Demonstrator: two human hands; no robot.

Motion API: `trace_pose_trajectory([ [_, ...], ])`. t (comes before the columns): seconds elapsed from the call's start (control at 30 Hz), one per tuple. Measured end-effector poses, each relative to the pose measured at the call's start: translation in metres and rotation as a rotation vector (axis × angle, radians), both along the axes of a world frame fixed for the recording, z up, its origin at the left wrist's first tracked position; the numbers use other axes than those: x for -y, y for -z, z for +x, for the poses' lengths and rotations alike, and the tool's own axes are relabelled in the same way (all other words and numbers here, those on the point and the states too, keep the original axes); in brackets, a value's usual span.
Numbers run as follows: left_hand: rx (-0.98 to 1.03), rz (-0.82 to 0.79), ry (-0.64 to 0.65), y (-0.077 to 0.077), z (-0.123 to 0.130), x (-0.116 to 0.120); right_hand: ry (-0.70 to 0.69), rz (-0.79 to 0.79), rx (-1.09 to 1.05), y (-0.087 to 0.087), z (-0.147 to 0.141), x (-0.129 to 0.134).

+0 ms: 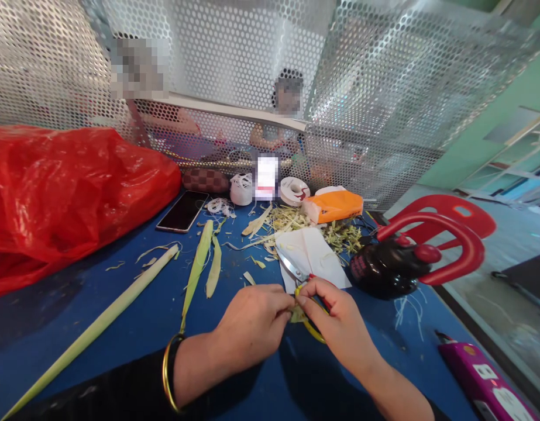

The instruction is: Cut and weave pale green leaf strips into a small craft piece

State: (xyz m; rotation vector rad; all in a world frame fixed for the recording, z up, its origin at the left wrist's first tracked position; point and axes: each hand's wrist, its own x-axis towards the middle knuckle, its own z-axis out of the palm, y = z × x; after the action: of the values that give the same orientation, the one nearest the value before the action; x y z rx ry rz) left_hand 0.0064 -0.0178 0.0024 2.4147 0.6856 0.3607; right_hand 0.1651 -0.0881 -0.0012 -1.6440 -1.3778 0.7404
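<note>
My left hand [254, 316] is closed over the table, its thumb and fingers pinching a small piece of pale green husk [298, 314]. The fingertips of my right hand [333, 313] meet it from the other side, also closed in a pinch on that piece. Scissors [291, 269] with red and yellow handles lie under and beside my right hand, their blades over a white sheet of paper [311, 248]. Whether that hand also bears on the handles is hidden. Left of my hands are a long folded husk strip [116, 310] and a flatter green husk [199, 257].
A red plastic bag [76, 199] fills the left side near a phone [182, 211]. White string [241, 190], a tape roll [295, 191], an orange packet [335, 206] and husk scraps [291, 219] lie behind. At right stand a black-and-red kettle-shaped container [384, 266] and a purple power strip [484, 374].
</note>
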Motion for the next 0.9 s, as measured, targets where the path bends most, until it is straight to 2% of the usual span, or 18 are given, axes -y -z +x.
trace_pose_trajectory([
  [0.13, -0.017, 0.067, 0.066, 0.0, 0.0, -0.004, 0.0, -0.003, -0.029, 0.0, 0.0, 0.002],
  [0.3, 0.023, 0.045, 0.098, -0.003, -0.002, -0.006, 0.088, -0.108, -0.355, 0.003, -0.003, 0.001],
  [0.4, 0.064, 0.015, 0.054, -0.005, -0.002, -0.004, 0.13, -0.122, -0.462, 0.003, -0.002, -0.001],
  [0.47, 0.087, 0.012, -0.007, -0.005, -0.002, -0.003, 0.11, -0.116, -0.399, 0.0, 0.0, -0.002],
  [0.53, 0.085, 0.028, -0.038, -0.003, -0.001, -0.001, 0.048, -0.077, -0.227, -0.003, 0.003, -0.002],
  [0.67, 0.027, 0.105, 0.034, 0.002, -0.001, 0.0, -0.194, 0.198, 0.257, -0.007, 0.005, 0.004],
  [0.73, 0.012, 0.134, 0.084, 0.003, 0.0, 0.0, -0.255, 0.296, 0.392, -0.007, 0.005, 0.006],
  [0.8, 0.01, 0.139, 0.117, 0.002, 0.0, -0.001, -0.187, 0.256, 0.345, -0.005, 0.004, 0.006],
  [0.9, 0.03, 0.111, 0.093, 0.001, -0.001, -0.003, -0.016, 0.018, -0.001, 0.0, 0.004, 0.001],
])
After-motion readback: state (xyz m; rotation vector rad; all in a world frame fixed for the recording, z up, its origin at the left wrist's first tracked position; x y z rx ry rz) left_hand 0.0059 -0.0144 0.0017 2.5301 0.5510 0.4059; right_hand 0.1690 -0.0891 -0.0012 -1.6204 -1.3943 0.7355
